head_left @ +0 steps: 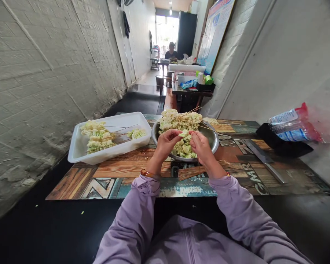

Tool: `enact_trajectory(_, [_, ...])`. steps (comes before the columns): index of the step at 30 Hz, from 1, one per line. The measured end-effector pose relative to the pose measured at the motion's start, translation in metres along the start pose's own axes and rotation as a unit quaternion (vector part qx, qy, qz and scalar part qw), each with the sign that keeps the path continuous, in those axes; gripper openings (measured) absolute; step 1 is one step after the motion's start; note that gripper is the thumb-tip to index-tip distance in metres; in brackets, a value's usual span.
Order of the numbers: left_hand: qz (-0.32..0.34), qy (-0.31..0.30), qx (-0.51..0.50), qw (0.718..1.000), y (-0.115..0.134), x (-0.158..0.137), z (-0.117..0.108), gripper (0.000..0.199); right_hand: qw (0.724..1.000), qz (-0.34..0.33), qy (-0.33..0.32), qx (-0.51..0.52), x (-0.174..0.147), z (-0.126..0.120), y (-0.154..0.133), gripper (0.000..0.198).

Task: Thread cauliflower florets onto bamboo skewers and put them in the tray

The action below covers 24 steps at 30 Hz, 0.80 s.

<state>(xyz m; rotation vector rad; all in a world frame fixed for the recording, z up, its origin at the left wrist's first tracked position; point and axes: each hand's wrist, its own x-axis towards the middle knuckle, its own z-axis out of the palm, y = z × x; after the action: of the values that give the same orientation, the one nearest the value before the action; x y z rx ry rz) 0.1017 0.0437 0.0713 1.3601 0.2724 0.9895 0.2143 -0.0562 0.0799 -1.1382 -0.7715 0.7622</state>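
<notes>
Above a metal bowl [215,145] my left hand [167,142] and my right hand [201,145] meet at a small cauliflower floret [184,134]. Fingertips of both hands pinch it from either side. Whether a skewer is also in my right fingers is hard to make out. Loose florets [181,148] fill the near part of the bowl, and skewered cauliflower [178,119] is piled at its far side. Bare bamboo skewers [191,173] lie in a bundle in front of the bowl, partly behind my right wrist.
A white plastic tray [118,154] with several cauliflower skewers stands left of the bowl. To the right a cleaver [260,156] lies on the patterned table [143,170]. Packages [291,124] in a black holder sit by the right wall. A person [171,53] sits far back.
</notes>
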Motion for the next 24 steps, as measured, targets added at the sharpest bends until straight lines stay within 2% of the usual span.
enact_trajectory(5, [0.031, -0.022, 0.032, 0.999, -0.002, -0.005, 0.001, 0.017, 0.999, 0.002, -0.033, -0.017, -0.002, 0.000, 0.005, 0.039])
enact_trajectory(8, [-0.001, -0.007, 0.021, 1.000, 0.000, -0.009, 0.001, 0.020, 0.999, -0.003, -0.030, -0.033, -0.005, 0.000, 0.006, 0.040])
enact_trajectory(12, [-0.037, 0.002, 0.003, 0.999, 0.002, -0.010, 0.000, 0.039, 0.998, -0.019, -0.026, -0.052, -0.007, 0.000, 0.007, 0.041])
enact_trajectory(14, [-0.046, -0.021, -0.006, 0.999, 0.002, -0.008, 0.000, 0.049, 0.998, -0.032, -0.024, -0.052, -0.007, 0.000, 0.009, 0.041])
enact_trajectory(17, [-0.077, -0.074, 0.007, 0.994, 0.003, -0.006, 0.000, 0.052, 0.996, -0.048, -0.030, -0.068, -0.008, -0.002, 0.010, 0.037])
enact_trajectory(19, [-0.093, -0.087, 0.013, 0.992, 0.005, -0.007, 0.001, 0.057, 0.994, -0.059, -0.044, -0.082, -0.010, -0.003, 0.010, 0.035])
enact_trajectory(22, [-0.106, -0.067, -0.024, 0.992, 0.009, -0.010, 0.004, 0.059, 0.993, -0.079, -0.043, -0.069, -0.011, -0.007, 0.008, 0.037])
enact_trajectory(24, [-0.111, -0.032, -0.064, 0.991, 0.011, -0.012, 0.005, 0.048, 0.994, -0.098, -0.013, -0.048, -0.010, -0.010, 0.006, 0.037])
